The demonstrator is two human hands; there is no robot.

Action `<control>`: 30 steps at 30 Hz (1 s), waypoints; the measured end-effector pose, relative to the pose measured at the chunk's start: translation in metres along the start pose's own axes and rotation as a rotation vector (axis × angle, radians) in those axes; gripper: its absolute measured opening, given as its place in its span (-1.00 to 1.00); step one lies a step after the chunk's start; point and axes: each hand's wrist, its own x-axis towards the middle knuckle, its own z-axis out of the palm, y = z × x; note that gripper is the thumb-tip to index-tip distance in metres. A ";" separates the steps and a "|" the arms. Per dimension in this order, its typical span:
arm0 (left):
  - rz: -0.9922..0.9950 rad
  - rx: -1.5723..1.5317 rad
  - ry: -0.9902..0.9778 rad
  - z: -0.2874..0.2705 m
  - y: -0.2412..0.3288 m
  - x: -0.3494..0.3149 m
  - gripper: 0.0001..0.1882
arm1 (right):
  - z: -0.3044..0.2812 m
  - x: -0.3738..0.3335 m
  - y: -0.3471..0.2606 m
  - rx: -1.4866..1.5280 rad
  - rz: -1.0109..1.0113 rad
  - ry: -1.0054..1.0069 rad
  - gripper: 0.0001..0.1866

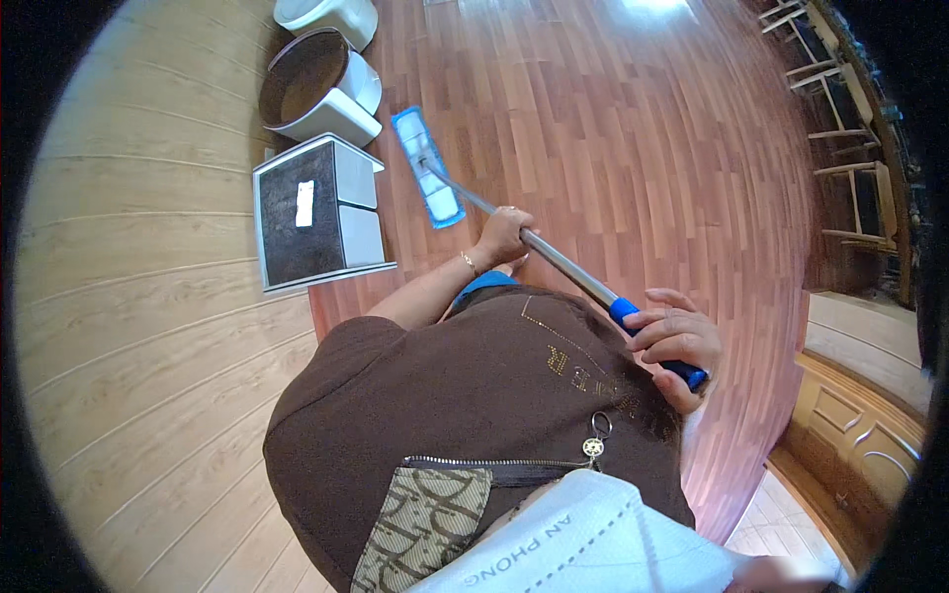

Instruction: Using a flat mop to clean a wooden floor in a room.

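Right hand (680,341) comes nearest, in front of the brown shirt (425,385), its fingers curled loosely around the blue grip (623,312) of a flat mop (573,267), with the dark blue end of the pole showing beside the thumb. Further down the metal pole, the left hand (506,233) is clamped around it (a thin bracelet (468,262) circles that wrist), just beyond a bit of blue clothing (484,284). From there the pole slants forward and to the left, so the mop head (442,203), blue-edged with white panels, lies flat on the wood-patterned floor (613,148), ahead of the left hand and well apart from the right. Near the head, on its left, stands a white cabinet (361,232) with a dark top and a small white label (305,204) on it. Beyond the cabinet sits a round white container (361,84) with a brown inside, and farther still a white bucket (346,18), partly cut off by the upper edge.
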 end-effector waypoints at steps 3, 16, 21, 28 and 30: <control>-0.042 0.044 0.013 -0.004 0.008 -0.020 -0.68 | 0.008 -0.011 0.000 0.056 0.037 -0.004 -0.80; 0.140 -0.022 0.151 0.022 -0.010 0.001 -0.71 | 0.024 -0.004 -0.016 -0.120 -0.087 -0.124 -0.79; 0.154 0.018 0.154 0.020 -0.048 0.026 -0.71 | 0.055 0.013 0.015 -0.005 -0.161 0.018 -0.76; -0.010 0.151 0.300 -0.020 -0.134 0.047 -0.72 | 0.113 0.082 0.070 -0.031 -0.131 0.023 -0.88; -0.136 0.234 0.237 -0.030 -0.165 0.057 -0.77 | 0.134 0.101 0.088 -0.073 -0.098 -0.005 -0.89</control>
